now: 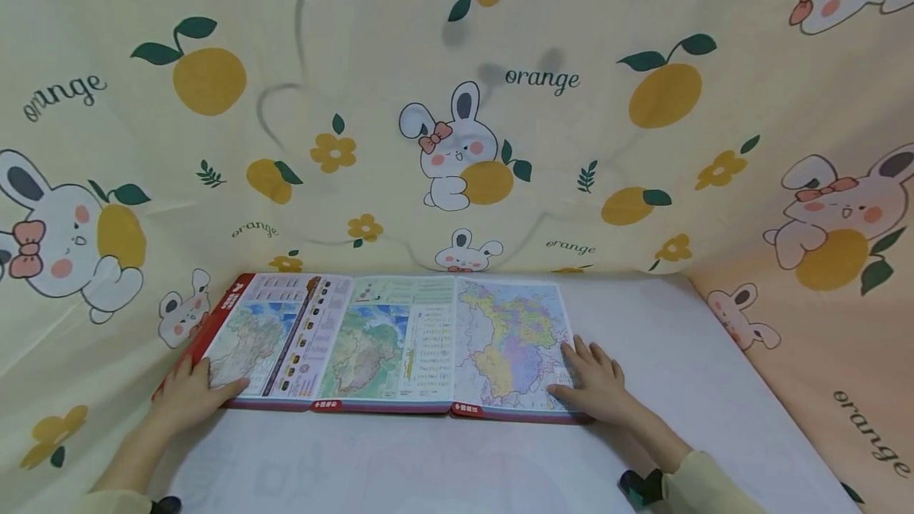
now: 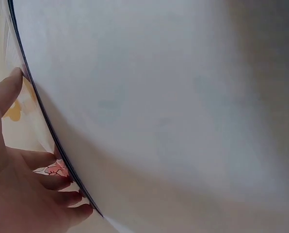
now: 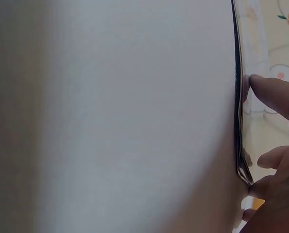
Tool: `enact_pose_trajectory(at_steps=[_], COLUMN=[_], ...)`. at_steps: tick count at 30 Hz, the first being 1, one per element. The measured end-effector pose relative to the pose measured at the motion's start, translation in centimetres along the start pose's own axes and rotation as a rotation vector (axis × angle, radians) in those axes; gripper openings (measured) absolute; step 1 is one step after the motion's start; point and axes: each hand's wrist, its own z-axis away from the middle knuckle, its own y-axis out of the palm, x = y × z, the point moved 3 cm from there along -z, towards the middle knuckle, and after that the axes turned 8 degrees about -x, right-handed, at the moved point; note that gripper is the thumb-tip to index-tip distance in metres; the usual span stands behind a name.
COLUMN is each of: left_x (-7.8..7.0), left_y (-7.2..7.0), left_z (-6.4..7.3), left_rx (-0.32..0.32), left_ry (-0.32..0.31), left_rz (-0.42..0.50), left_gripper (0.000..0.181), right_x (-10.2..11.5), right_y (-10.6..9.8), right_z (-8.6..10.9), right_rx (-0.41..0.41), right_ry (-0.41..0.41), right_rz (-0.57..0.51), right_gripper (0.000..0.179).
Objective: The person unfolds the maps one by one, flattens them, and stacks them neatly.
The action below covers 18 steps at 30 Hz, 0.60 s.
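A fold-out map [image 1: 385,347] lies spread on the white table, with several printed maps on its panels and red trim at its left and front edges. My left hand [image 1: 187,399] rests on its left front corner, fingers spread and thumb pointing inward. At the right edge, my right hand [image 1: 596,383] touches the panel with the purple and yellow map, its fingers extended. Both wrist views show the map edge-on as a thin dark line. The left fingers [image 2: 62,196] lie along that edge; on the other side, the right thumb [image 3: 270,92] touches the sheet.
A cream cloth [image 1: 400,46] printed with rabbits and oranges rises behind the table and along its sides. White tabletop [image 1: 400,466] extends in front of the map and to its right. Dark bands [image 1: 641,489] sit at the sleeve cuffs.
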Motion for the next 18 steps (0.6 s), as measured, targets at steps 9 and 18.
enact_pose_trajectory(at_steps=[9, 18], left_x=[-0.23, -0.55], left_y=[-0.24, -0.57], left_z=[0.18, 0.09], left_rx=[-0.001, -0.031], left_ry=[0.003, 0.019], left_rz=[0.015, 0.008], left_gripper=[0.115, 0.112], right_x=[-0.02, -0.23], right_y=[-0.10, -0.25], right_z=[0.07, -0.03], right_rx=[0.032, 0.019], right_ry=[0.031, 0.021], right_rz=[0.047, 0.011], right_gripper=[0.090, 0.090])
